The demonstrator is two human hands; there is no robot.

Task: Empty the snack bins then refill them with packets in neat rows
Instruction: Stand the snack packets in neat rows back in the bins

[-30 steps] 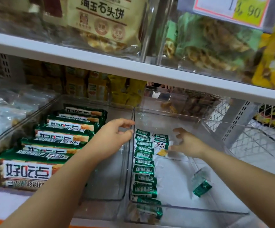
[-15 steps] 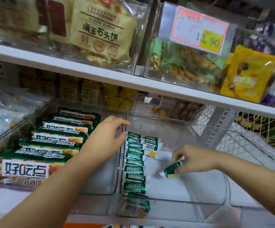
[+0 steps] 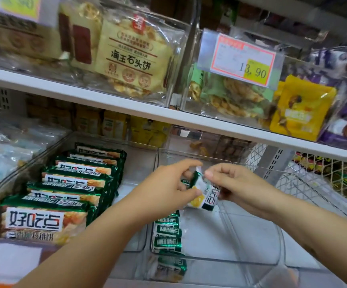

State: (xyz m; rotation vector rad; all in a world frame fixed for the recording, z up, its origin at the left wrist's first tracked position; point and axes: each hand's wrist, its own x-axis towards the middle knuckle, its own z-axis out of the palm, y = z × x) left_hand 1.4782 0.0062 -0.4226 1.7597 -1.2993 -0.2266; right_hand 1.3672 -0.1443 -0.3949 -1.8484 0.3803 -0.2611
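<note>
A packet (image 3: 204, 194) was pinched by the left hand (image 3: 164, 183) and right hand (image 3: 237, 183) together. Bare floor of the bin (image 3: 230, 235) was seen right of them.

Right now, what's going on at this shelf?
A person is stocking clear snack bins on a shop shelf. The left grip and right grip both pinch one small packet, held over the right bin. That bin has a single row of small packets along its left side, and the rest of its floor is bare. The left bin holds a row of bigger green packs.
</note>
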